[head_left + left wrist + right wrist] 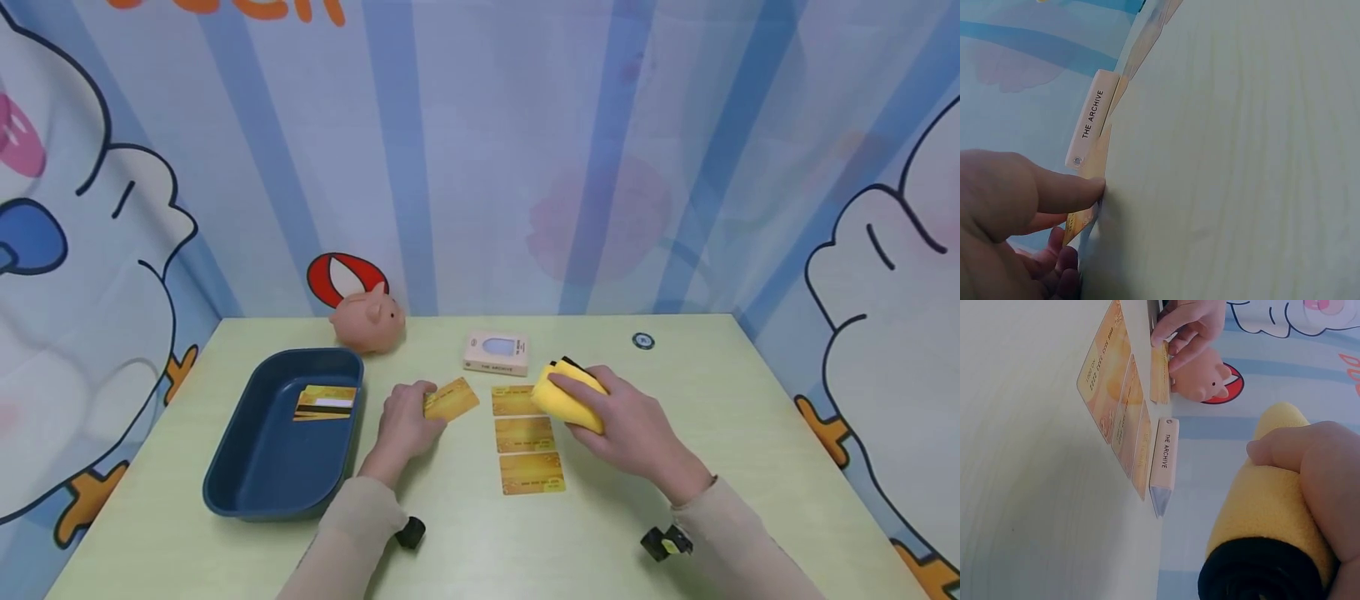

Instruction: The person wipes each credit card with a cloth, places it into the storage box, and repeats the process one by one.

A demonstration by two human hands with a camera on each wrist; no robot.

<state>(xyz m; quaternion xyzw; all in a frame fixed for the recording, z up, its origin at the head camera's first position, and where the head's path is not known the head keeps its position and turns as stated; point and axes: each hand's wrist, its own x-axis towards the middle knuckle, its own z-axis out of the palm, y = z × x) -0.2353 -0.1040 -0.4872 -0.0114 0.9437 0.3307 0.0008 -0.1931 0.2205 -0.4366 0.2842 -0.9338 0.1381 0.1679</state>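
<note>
My left hand point(407, 423) pinches a gold bank card point(454, 400) by its left end, low over the table. In the left wrist view, the thumb lies along that card's edge. To its right, three gold cards lie in a column: a top card point(512, 402), a middle card point(523, 435) and a bottom card point(532, 474). My right hand point(633, 429) grips a bunched yellow fleecy cloth point(564, 404) with black edging, which overlaps the top card's right end in the head view. The right wrist view shows the cloth point(1254, 500) rolled thick under the thumb.
A dark blue bin point(258, 467) stands at the left with several stacked cards point(324, 400) inside. Behind are a pink piggy bank point(367, 321), a small pale box point(496, 353) lettered "THE ARCHIVE" and a round chip point(642, 341). A printed curtain point(487, 167) hangs behind the table.
</note>
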